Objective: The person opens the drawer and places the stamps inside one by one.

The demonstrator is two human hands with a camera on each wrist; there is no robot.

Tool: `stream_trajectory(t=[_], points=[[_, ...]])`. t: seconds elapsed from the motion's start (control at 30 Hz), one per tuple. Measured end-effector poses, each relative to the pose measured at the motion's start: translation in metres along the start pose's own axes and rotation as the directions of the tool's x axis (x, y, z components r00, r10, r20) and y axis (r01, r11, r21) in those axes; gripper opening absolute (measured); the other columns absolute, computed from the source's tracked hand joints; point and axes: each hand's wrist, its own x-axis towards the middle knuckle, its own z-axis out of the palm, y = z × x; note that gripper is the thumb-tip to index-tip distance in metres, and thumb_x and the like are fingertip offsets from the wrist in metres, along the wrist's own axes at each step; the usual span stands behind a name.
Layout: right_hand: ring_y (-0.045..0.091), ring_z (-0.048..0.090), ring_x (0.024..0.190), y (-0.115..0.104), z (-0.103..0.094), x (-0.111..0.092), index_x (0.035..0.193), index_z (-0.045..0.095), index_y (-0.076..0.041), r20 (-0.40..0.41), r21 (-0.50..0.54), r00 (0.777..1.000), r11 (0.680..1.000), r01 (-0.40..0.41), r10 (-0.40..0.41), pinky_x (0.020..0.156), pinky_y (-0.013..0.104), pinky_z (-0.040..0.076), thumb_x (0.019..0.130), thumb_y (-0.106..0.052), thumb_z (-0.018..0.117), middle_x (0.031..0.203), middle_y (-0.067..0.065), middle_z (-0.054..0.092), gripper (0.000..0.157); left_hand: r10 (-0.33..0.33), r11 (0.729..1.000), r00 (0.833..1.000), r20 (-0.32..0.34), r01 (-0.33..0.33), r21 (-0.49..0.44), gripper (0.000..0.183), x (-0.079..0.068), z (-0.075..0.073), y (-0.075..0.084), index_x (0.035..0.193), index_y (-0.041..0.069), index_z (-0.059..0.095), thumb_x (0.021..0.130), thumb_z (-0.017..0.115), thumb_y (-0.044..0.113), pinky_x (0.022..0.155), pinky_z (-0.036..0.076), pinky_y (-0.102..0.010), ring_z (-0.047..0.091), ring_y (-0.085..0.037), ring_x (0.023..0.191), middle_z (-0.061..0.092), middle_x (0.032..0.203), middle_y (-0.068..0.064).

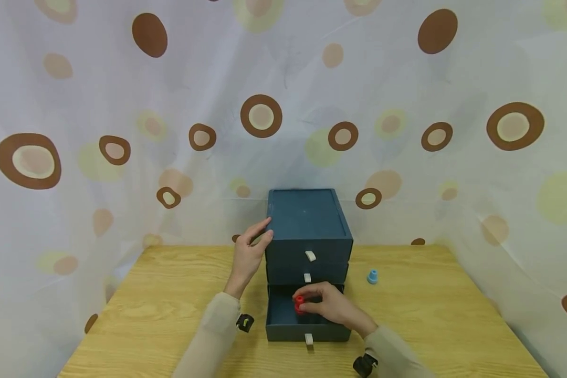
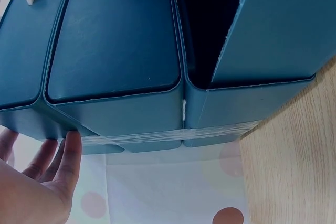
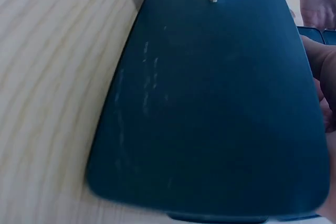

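A dark blue drawer cabinet (image 1: 307, 215) with three stacked drawers stands on the table, its bottom drawer (image 1: 283, 333) pulled out. My left hand (image 1: 247, 257) rests its fingertips against the cabinet's left side; in the left wrist view those fingers (image 2: 69, 158) lie fairly straight along the wall. Over the open drawer, my right hand (image 1: 334, 305) pinches a small red stepped peg (image 1: 299, 299) between thumb and fingers. In the right wrist view the drawer front (image 3: 210, 103) fills the middle and hides most of that hand (image 3: 323, 72); the peg is out of sight there.
A small light blue stepped peg (image 1: 372, 276) stands on the wooden table (image 1: 420, 315), right of the cabinet. White pull tabs (image 1: 310, 256) stick out from the drawer fronts. A patterned curtain (image 1: 208, 79) hangs behind and at both sides.
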Motion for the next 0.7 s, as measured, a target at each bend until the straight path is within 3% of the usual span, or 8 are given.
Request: stream_trajectory(t=[0.2, 0.33, 0.43, 0.7], points=[[0.02, 0.067, 0.1, -0.001, 0.004, 0.005, 0.12, 0.07, -0.01, -0.038, -0.003, 0.999, 1.0, -0.03, 0.03, 0.083, 0.036, 0.056, 0.091, -0.016, 0.069, 0.114, 0.009, 0.07, 0.029, 0.005, 1.0, 1.0, -0.027, -0.005, -0.008, 0.04, 0.005, 0.002, -0.026, 0.138, 0.009, 0.058, 0.098, 0.061, 0.016, 0.105, 0.045, -0.05, 0.05, -0.031, 0.128, 0.054, 0.14, -0.014], [0.018, 0.067, 0.097, 0.003, 0.006, 0.006, 0.118, 0.07, -0.008, -0.05, -0.025, 0.998, 0.998, -0.049, 0.048, 0.08, 0.034, 0.057, 0.09, -0.015, 0.071, 0.111, 0.008, 0.071, 0.029, -0.008, 1.0, 0.999, -0.032, 0.008, 0.02, 0.04, 0.006, 0.001, -0.03, 0.138, 0.013, 0.058, 0.098, 0.061, 0.018, 0.105, 0.046, -0.046, 0.051, -0.027, 0.128, 0.054, 0.14, -0.011], [0.018, 0.067, 0.095, 0.005, 0.006, 0.008, 0.118, 0.071, -0.008, -0.047, -0.035, 0.998, 0.998, -0.054, 0.052, 0.079, 0.034, 0.056, 0.09, -0.013, 0.071, 0.111, 0.008, 0.071, 0.028, -0.018, 1.0, 1.0, -0.025, 0.018, 0.014, 0.041, 0.006, 0.0, -0.026, 0.139, 0.01, 0.057, 0.098, 0.061, 0.017, 0.106, 0.044, -0.049, 0.05, -0.03, 0.129, 0.053, 0.141, -0.014], [0.017, 0.067, 0.093, 0.008, 0.005, 0.016, 0.115, 0.071, -0.009, 0.006, -0.003, 0.998, 0.998, -0.058, 0.058, 0.078, 0.035, 0.056, 0.089, -0.012, 0.071, 0.109, 0.007, 0.071, 0.026, -0.019, 1.0, 1.0, 0.003, 0.019, 0.023, 0.043, -0.001, 0.0, 0.006, 0.139, 0.003, 0.054, 0.099, 0.059, 0.016, 0.106, 0.044, -0.05, 0.05, -0.033, 0.129, 0.052, 0.141, -0.018]])
